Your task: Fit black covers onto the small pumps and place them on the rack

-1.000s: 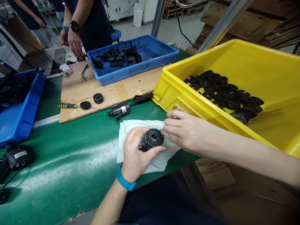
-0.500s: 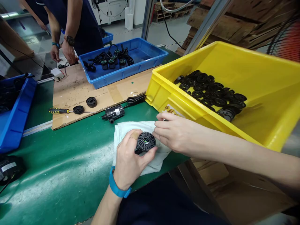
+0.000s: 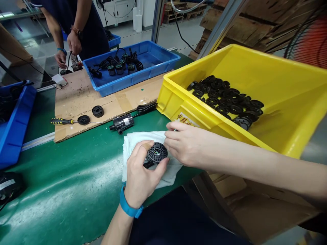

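My left hand (image 3: 140,173) is wrapped round a small black pump with a round slotted cover (image 3: 156,153), held over a folded white cloth (image 3: 133,143) on the green table. My right hand (image 3: 185,144) rests beside it, fingertips curled against the right edge of the cover; whether they pinch anything is hidden. Just behind my right hand stands a yellow bin (image 3: 178,102) with several black round covers (image 3: 224,100) inside.
Another black pump (image 3: 122,121) with its cable lies behind the cloth. On a cardboard sheet (image 3: 76,98) lie a yellow-handled screwdriver (image 3: 62,121) and two black covers. Blue trays (image 3: 133,80) hold wired pumps. Another person's hands (image 3: 70,46) work at the far left.
The view has shifted slightly, so everything sits a little to the left. My hands have stayed together on the black cover. The other person's hands have lifted a cable.
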Demonstrator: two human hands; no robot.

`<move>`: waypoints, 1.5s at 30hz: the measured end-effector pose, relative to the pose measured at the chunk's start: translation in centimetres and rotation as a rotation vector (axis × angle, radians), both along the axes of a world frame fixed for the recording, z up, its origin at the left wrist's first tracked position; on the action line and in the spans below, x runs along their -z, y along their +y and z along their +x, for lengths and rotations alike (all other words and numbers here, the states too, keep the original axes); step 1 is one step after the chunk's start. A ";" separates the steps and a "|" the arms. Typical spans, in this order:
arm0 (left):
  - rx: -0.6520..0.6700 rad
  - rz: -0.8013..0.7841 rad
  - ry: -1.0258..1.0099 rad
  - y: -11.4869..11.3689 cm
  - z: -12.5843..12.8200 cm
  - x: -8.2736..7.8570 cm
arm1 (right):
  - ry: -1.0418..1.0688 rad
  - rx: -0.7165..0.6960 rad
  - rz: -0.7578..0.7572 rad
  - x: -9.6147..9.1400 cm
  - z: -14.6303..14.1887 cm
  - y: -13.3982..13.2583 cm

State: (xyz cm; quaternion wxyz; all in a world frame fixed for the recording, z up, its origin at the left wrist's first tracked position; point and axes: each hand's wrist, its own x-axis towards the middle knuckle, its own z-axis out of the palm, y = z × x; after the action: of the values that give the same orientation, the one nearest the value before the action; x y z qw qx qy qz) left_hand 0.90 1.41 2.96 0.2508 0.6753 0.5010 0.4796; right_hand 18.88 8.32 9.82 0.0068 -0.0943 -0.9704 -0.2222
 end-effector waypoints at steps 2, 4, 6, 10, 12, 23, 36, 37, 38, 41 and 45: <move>0.004 -0.001 -0.011 0.0 0.0 0.1 | -0.020 0.004 -0.007 -0.2 -0.2 0.0; 0.008 -0.002 -0.012 0.0 0.1 0.1 | -0.015 -0.004 0.004 -0.3 -0.4 0.1; 0.008 -0.009 -0.014 0.1 0.1 0.1 | -0.020 -0.010 0.012 -0.4 -0.7 0.2; 0.020 -0.028 -0.010 0.2 0.0 0.0 | -0.091 0.007 0.010 -0.8 -1.1 0.2; 0.020 -0.029 -0.003 0.3 0.0 0.0 | -0.116 -0.002 0.026 -1.2 -1.1 0.1; -0.067 -0.039 -0.007 0.3 -0.3 0.7 | 0.417 0.096 0.176 1.7 0.6 -0.9; -0.095 0.009 0.091 -0.2 0.5 0.7 | 1.763 0.767 -1.114 10.5 -2.9 -7.6; -0.093 0.013 0.094 -0.3 0.6 0.7 | 1.754 0.739 -1.229 10.3 -3.1 -7.5; -0.091 0.016 0.093 -0.3 0.6 0.7 | 1.754 0.700 -1.332 10.1 -3.2 -7.3; -0.090 0.014 0.079 -0.4 0.7 0.7 | 1.759 0.532 -1.604 9.6 -3.4 -6.3; -0.089 0.001 0.087 -0.8 0.6 0.7 | 1.756 0.377 -1.785 9.1 -3.5 -5.4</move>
State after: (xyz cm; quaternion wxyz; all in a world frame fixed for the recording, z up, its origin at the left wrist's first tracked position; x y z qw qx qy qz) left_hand 1.50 0.65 2.31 0.2071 0.6727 0.5407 0.4608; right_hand 15.39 2.94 0.76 0.5489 -0.3177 -0.4227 0.6474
